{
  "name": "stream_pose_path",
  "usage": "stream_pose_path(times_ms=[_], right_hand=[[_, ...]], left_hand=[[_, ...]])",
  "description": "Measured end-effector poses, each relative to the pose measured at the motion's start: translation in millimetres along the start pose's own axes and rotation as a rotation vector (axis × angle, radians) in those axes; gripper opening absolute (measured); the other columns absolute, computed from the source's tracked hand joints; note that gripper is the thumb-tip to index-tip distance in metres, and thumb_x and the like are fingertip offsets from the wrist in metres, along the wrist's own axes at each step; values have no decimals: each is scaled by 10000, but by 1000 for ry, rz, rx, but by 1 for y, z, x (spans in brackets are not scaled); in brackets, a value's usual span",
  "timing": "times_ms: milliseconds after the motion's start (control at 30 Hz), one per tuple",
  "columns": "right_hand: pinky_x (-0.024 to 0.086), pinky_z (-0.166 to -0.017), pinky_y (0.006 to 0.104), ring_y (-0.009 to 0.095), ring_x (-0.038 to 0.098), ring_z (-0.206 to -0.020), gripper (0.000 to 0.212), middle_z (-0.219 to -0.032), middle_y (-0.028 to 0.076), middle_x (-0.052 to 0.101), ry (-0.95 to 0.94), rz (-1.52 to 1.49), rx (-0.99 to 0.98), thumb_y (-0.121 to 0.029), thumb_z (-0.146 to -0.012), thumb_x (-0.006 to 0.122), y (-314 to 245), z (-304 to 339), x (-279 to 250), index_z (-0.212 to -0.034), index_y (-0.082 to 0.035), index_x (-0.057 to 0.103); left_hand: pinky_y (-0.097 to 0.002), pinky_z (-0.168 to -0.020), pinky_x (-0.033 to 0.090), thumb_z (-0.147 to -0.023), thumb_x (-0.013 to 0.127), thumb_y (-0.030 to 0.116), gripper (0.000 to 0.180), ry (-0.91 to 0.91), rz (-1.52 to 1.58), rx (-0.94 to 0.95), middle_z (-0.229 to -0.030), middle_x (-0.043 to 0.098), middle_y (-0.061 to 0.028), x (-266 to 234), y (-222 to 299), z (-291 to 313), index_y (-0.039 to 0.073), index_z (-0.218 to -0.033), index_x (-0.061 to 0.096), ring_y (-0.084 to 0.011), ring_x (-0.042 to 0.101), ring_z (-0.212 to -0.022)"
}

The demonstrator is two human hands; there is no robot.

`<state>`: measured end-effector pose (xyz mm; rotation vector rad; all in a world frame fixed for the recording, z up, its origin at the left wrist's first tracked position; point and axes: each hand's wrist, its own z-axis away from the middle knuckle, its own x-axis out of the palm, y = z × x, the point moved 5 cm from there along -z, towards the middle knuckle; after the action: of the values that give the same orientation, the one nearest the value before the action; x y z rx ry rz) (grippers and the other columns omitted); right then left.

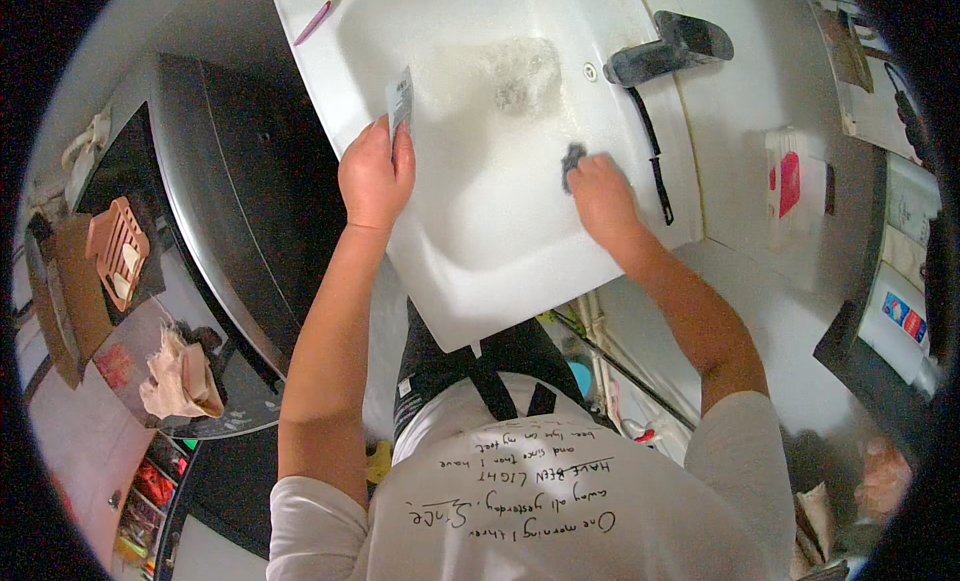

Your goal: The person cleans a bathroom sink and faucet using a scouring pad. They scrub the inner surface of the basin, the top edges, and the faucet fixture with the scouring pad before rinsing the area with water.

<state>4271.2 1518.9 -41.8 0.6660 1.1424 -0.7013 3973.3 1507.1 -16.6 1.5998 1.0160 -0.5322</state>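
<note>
A white sink (470, 291) lies in front of me, wet and foamy around its drain area. My left hand (378, 176) is closed on a pale, flat tube or packet (400, 96), held upright over the sink's left side. My fingers cover its lower end. On the right part of the basin, my right hand (604, 199) presses a small dark scouring pad (573, 164) against the white surface. Its fingers are bunched around the pad and hide part of it.
A black faucet (675, 49) juts in at the right rim, with a thin black handle-like piece (655, 166) below it. A pink toothbrush (318, 21) rests on the far left rim. Left stands a dark appliance (245, 181); a pink soap dish (122, 246) and crumpled cloth (180, 376) lie beyond.
</note>
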Motion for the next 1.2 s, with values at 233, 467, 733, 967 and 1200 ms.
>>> stream_pose_path(times_ms=[233,467,733,967,1200], right_hand=[[487,-872,434,309,551,-1006,69,-984,123,590,-7,-7,-185,-64,-809,647,54,10,-12,-864,-24,659],[508,-796,456,349,593,-930,110,-920,146,595,109,-76,42,-55,-822,583,40,-10,16,-920,-28,626],[532,-853,387,305,600,-961,179,-1020,158,577,152,-44,111,-71,-859,604,34,-79,46,-1031,-22,594],[471,-965,443,373,559,-1111,279,-1152,204,580,505,-377,444,-69,-866,618,34,-228,-6,-1135,-6,583],[481,-881,487,391,572,-1018,178,-1066,188,593,593,-636,201,-54,-891,579,-44,-210,7,-1064,-14,588]], left_hand=[[-431,-601,518,-960,581,191,223,-66,3,-66,-762,637,-164,0,0,0,-13,-999,662,-352,634,-664],[-446,-631,520,-952,584,182,213,-51,43,-56,-779,643,-171,-2,-1,3,-9,-1002,664,-362,635,-695],[-448,-633,511,-938,596,162,183,-88,75,-88,-771,633,-167,-3,3,-3,-4,-981,659,-364,628,-697],[-439,-592,486,-929,601,146,172,-91,73,-70,-724,599,-170,-2,0,1,-23,-913,631,-360,600,-644],[-442,-583,479,-924,606,134,157,-66,97,-43,-719,592,-171,-6,-4,2,-14,-873,613,-366,594,-640]])
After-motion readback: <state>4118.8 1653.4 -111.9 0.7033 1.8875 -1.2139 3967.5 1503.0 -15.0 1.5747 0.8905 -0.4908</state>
